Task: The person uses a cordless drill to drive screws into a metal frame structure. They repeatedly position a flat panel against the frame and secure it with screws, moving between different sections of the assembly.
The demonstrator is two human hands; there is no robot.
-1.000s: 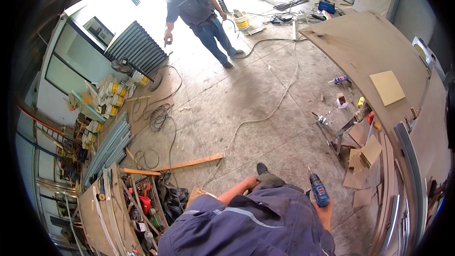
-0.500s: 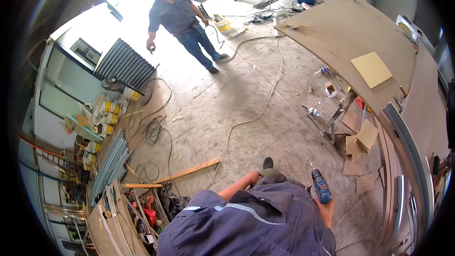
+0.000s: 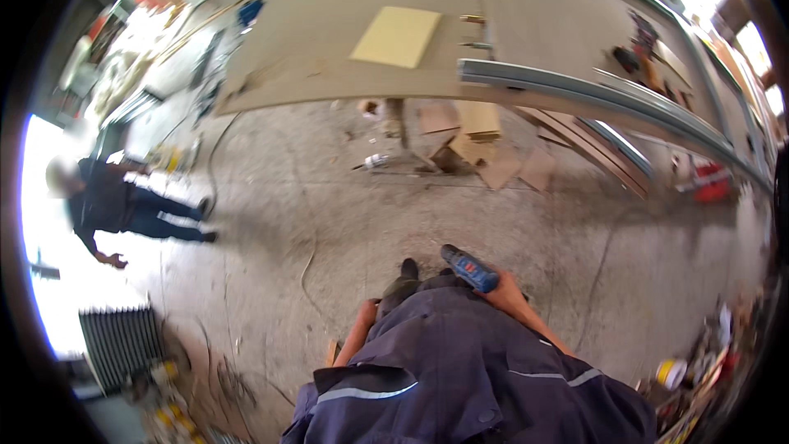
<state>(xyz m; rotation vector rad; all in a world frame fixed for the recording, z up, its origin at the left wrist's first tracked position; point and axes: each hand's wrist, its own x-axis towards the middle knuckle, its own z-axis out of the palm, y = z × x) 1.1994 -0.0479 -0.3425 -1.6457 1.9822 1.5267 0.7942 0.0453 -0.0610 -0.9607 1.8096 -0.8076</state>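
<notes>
Blue drill (image 3: 469, 268) sits grasped in the right hand (image 3: 503, 293), long axis slanting forward-left, well apart from the tabletop (image 3: 304, 45) edge nearest; left hand (image 3: 371, 307) unclear.

Through a wide head-worn fisheye I look down past the near jacket (image 3: 460, 345) and right hand (image 3: 504, 293), facing across the concrete floor (image 3: 394, 214) to the brown tabletop (image 3: 312, 41) on the far side.

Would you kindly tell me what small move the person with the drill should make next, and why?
Perhaps one careful step forward: the right hand holds the drill, the large brown panel lies ahead, and loose board pieces on the floor near it call for caution.
</notes>
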